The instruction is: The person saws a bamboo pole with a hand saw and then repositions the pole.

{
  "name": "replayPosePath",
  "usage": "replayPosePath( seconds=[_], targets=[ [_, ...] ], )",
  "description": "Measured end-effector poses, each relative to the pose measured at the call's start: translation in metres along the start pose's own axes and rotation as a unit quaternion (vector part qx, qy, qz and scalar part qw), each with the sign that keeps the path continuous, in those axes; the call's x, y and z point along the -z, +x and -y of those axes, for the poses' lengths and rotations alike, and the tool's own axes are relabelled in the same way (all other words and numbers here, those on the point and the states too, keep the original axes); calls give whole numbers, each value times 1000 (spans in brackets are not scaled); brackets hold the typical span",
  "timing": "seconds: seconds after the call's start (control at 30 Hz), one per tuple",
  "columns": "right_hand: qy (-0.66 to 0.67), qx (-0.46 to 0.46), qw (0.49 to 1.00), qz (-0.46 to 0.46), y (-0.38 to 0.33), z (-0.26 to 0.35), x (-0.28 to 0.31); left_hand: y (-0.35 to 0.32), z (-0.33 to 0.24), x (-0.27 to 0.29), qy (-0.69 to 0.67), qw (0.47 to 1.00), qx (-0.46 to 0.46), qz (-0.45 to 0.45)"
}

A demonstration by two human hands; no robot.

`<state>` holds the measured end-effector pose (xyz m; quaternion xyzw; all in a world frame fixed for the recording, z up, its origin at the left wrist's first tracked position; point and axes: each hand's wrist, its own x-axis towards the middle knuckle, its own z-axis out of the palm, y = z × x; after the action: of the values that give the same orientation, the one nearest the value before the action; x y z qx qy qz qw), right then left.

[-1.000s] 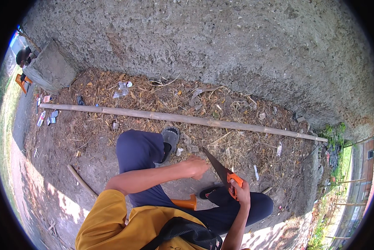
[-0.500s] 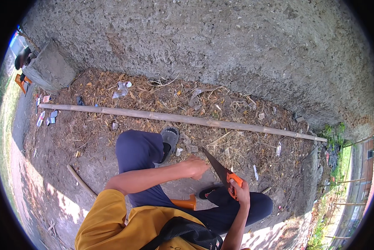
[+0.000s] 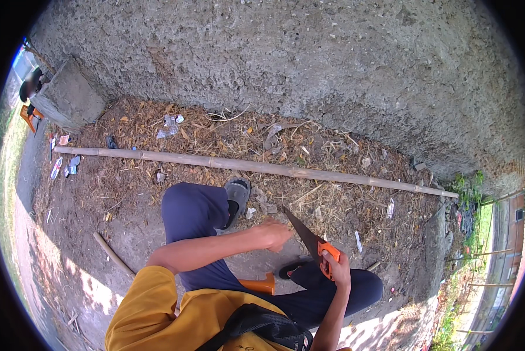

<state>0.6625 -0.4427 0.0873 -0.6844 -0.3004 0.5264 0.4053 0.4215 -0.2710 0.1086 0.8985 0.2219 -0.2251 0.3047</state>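
My right hand grips the orange handle of a handsaw. The dark, tapering saw blade points away and to the left, above the ground. Just left of the blade's tip, my left hand hangs with curled fingers, apart from the saw. Nothing shows in that hand, though its palm side is hidden. Beyond both hands a long bamboo pole lies across the ground from left to right, touched by neither hand.
A rough grey wall rises behind the pole. Dry leaves and litter cover the ground before it. A shorter stick lies at left. Part of an orange plastic seat shows beneath me. Far left, a person is by a concrete block.
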Motion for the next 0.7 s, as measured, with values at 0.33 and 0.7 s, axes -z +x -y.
replayPosePath(
  seconds=[0.33,0.7],
  targets=[
    [-10,-3,1000,-1,0,0,1,-1,-1,-2,12,999,3,-38],
    [-12,0,1000,-4,-3,5,-2,-3,-1,4,-7,1000,-5,-5]
  ],
)
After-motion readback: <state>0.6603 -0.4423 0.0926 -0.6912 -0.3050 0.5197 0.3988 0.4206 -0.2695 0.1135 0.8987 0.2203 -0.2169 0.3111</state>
